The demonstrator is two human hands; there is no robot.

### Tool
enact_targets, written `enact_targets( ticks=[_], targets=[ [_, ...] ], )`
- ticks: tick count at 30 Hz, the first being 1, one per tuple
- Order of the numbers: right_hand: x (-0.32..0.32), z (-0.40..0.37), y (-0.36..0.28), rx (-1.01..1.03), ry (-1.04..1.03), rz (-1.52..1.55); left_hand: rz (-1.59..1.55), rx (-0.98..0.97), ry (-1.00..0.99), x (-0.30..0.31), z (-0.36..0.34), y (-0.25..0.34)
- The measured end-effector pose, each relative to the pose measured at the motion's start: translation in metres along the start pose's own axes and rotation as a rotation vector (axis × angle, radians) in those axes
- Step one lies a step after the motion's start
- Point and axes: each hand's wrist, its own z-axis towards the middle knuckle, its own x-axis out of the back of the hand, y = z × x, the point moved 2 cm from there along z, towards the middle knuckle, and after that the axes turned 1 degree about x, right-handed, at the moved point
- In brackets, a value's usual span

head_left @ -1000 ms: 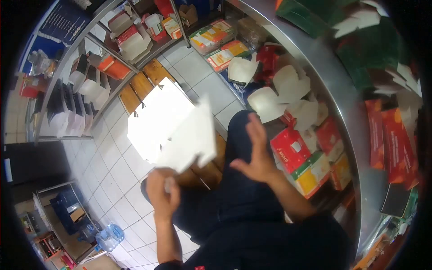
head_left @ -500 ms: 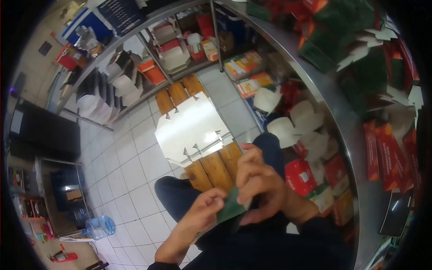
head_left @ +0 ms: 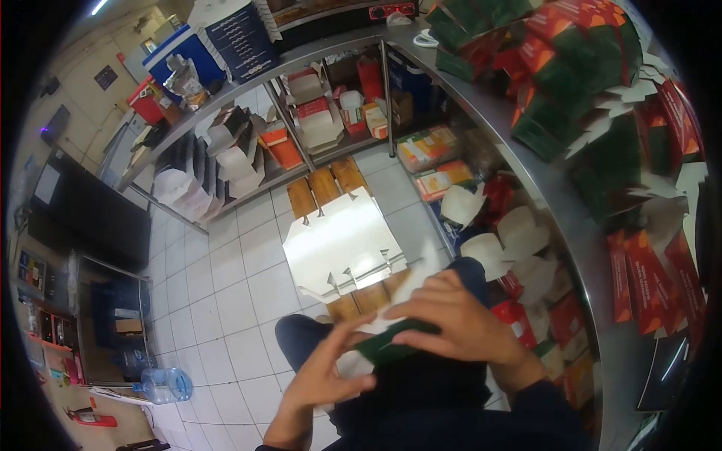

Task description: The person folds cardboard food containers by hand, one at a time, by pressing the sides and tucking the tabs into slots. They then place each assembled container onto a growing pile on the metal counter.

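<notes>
A small green and white cardboard carton is between my two hands above my lap, partly folded, its green face towards me. My left hand holds the carton's left end, thumb below and fingers above. Bent over its right end, my right hand has its fingers on the upper edge and the thumb beneath. A blurred white flap sticks up past the right fingers. Beyond my knees, flat white die-cut card sheets lie on a wooden slatted bench.
Many folded green and red cartons are heaped on the steel counter at right. White and red boxes fill the shelf below it. At left on the tiled floor lies a water jug.
The carton has turned and opened out, with a white flap now showing. My left fingers have spread from a pinch, and my right hand has come down over the carton. The view has tilted up.
</notes>
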Motion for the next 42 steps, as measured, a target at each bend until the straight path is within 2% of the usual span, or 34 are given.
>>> enact_targets(
  ticks=[1,2,4,5,6,8,9,10,12,14,16,17,18,20,21,22,24,25,26,28,29,30,32,33,34,36,37,38,39,40,41,42],
  targets=[
    [0.002,-0.002,0.005,-0.023,0.07,-0.003,0.052,-0.034,-0.121,0.008,0.0,-0.01],
    [0.007,-0.005,0.007,-0.011,0.071,-0.005,0.059,-0.041,-0.115,0.013,0.001,-0.011],
    [0.012,-0.011,0.011,-0.028,0.059,-0.197,0.354,0.011,-0.171,0.019,0.002,-0.014],
    [0.008,-0.014,0.012,-0.027,0.04,-0.255,0.354,0.06,-0.008,0.024,0.0,-0.033],
    [0.002,-0.015,0.014,-0.022,0.043,-0.251,0.36,0.062,-0.004,0.021,0.0,-0.031],
    [-0.009,-0.016,0.018,-0.01,-0.003,-0.335,0.356,0.309,0.215,0.017,0.005,-0.032],
    [-0.015,-0.018,0.021,-0.006,-0.014,-0.34,0.381,0.12,0.203,0.015,0.008,-0.033],
    [-0.019,-0.019,0.022,0.005,-0.004,-0.346,0.39,0.108,0.207,0.011,0.009,-0.034],
    [-0.029,-0.022,0.025,-0.024,-0.119,-0.299,0.593,0.124,0.202,0.002,0.009,-0.035],
    [-0.042,-0.028,0.028,0.008,-0.107,-0.243,0.689,0.137,0.224,-0.009,0.008,-0.033],
    [-0.055,-0.03,0.03,-0.035,-0.169,-0.19,0.682,-0.071,0.267,-0.014,0.008,-0.03],
    [-0.06,-0.029,0.028,-0.061,-0.197,-0.184,0.778,-0.175,0.207,-0.012,0.007,-0.032],
    [-0.062,-0.027,0.028,-0.049,-0.195,-0.18,0.787,-0.173,0.215,-0.009,0.009,-0.031],
    [-0.067,-0.027,0.027,0.071,-0.23,0.045,0.756,-0.245,0.145,-0.008,0.011,-0.029],
    [-0.068,-0.026,0.031,0.08,-0.236,0.056,0.731,-0.133,0.135,-0.006,0.009,-0.029],
    [-0.067,-0.025,0.03,0.085,-0.234,0.058,0.737,-0.132,0.137,-0.007,0.009,-0.025],
    [-0.059,-0.019,0.033,-0.123,0.003,-0.01,1.073,-0.214,0.276,-0.012,0.008,-0.012],
    [-0.061,-0.018,0.034,-0.221,0.135,0.079,1.079,-0.215,0.279,-0.015,0.009,-0.009],
    [-0.065,-0.017,0.035,-0.214,0.137,0.08,1.14,-0.256,0.311,-0.019,0.009,-0.007],
    [-0.074,-0.021,0.041,-0.199,0.452,0.095,1.201,-0.292,0.348,-0.021,0.008,-0.01],
    [-0.087,-0.022,0.052,-0.175,0.7,0.093,1.218,-0.303,0.378,-0.02,0.006,-0.019],
    [-0.105,-0.023,0.068,-0.173,0.697,0.095,1.235,-0.317,0.406,-0.019,0.004,-0.027],
    [-0.128,-0.032,0.11,-0.729,1.111,0.718,1.308,-0.38,0.39,-0.022,-0.003,-0.044],
    [-0.117,-0.038,0.113,-0.885,0.957,1.305,1.381,-0.438,0.369,-0.023,-0.004,-0.049],
    [-0.131,-0.061,0.149,-0.888,0.755,1.569,1.383,-0.442,0.37,-0.027,-0.004,-0.051],
    [-0.14,-0.071,0.148,-0.872,0.867,1.405,1.34,-0.314,0.251,-0.035,-0.001,-0.056],
    [-0.145,-0.071,0.145,-0.877,0.865,1.406,1.054,-0.165,0.173,-0.032,0.0,-0.061],
    [-0.146,-0.07,0.136,-0.749,0.845,1.133,1.051,-0.157,0.174,-0.034,0.002,-0.069],
    [-0.145,-0.068,0.123,-0.618,0.812,0.865,0.429,-0.027,0.244,-0.035,0.006,-0.085],
    [-0.131,-0.061,0.104,-0.564,0.644,0.643,-0.195,0.094,0.302,-0.035,0.012,-0.101],
    [-0.12,-0.055,0.089,-0.323,0.447,0.51,-0.612,0.131,0.302,-0.031,0.017,-0.113],
    [-0.112,-0.049,0.076,-0.074,0.249,0.374,-1.154,0.122,0.363,-0.028,0.019,-0.111]
  ],
)
